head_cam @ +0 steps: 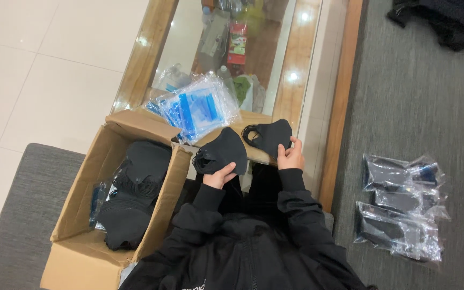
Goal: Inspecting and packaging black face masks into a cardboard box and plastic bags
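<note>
Beside an open cardboard box [81, 215], both hands [220, 175] [290, 156] each pinch a black mask [222, 152] [270, 135].

Black mask [222, 152] in each hand's grip

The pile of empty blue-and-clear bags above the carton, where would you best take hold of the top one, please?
Probably pinch the near lower corner of the top bag, coming from the person's side. The bags lie flat and fanned, and that edge overhangs the carton flap, free of the masks in both hands.

cardboard box [76, 215], packed bags [401, 207], glass table [146, 59]
</note>
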